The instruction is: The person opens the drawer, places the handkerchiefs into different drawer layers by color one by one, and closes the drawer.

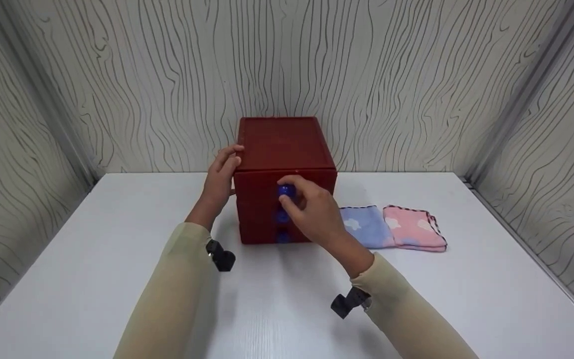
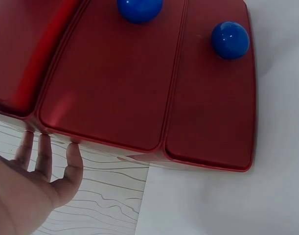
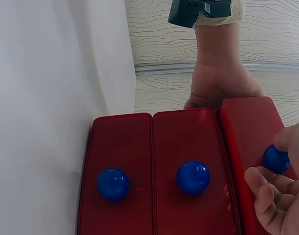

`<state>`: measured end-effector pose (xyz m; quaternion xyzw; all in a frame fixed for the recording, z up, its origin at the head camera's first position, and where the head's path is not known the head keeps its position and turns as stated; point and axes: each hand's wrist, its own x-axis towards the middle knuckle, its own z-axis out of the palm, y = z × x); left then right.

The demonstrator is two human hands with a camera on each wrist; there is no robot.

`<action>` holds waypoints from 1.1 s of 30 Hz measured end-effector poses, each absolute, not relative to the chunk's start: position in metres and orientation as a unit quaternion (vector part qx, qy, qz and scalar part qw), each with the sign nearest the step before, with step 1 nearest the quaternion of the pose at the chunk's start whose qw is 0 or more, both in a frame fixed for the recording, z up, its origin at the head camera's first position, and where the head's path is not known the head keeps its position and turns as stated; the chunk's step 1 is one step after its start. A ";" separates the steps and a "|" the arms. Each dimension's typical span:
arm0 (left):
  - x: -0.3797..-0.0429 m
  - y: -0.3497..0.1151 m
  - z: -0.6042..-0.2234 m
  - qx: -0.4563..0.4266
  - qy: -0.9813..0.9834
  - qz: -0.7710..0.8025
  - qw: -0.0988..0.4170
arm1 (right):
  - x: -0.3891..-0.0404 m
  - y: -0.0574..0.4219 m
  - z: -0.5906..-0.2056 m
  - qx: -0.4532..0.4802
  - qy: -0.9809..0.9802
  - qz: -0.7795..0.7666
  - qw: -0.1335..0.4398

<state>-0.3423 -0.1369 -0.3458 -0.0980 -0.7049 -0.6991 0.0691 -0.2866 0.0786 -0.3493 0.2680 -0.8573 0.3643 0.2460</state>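
A dark red drawer box [image 1: 287, 144] with three stacked drawers stands on the white table. Each drawer front carries a round blue knob. My right hand [image 1: 314, 212] pinches the top knob [image 3: 275, 159] between thumb and fingers. In the right wrist view the top drawer [image 3: 252, 110] juts out a little past the middle drawer [image 3: 188, 132] and the bottom drawer [image 3: 122, 137]. My left hand [image 1: 221, 174] rests against the box's left side, fingertips touching near its upper edge. Its fingers are extended, lightly bent, in the left wrist view.
Right of the box lie a folded blue cloth [image 1: 366, 229] and a folded pink cloth [image 1: 414, 228], both with white cloud shapes. Wood-grain patterned panels [image 1: 287, 60] enclose the white table [image 1: 277, 309] at the back and sides.
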 end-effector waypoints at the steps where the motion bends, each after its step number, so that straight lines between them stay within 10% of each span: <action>1: -0.342 -0.137 -0.346 -0.098 -0.707 -0.697 0.069 | -0.287 0.079 -0.349 0.267 -0.858 0.365 0.244; 33: -0.344 -0.137 -0.349 -0.090 -0.711 -0.693 0.079 | -0.299 0.076 -0.354 0.248 -0.859 0.387 0.225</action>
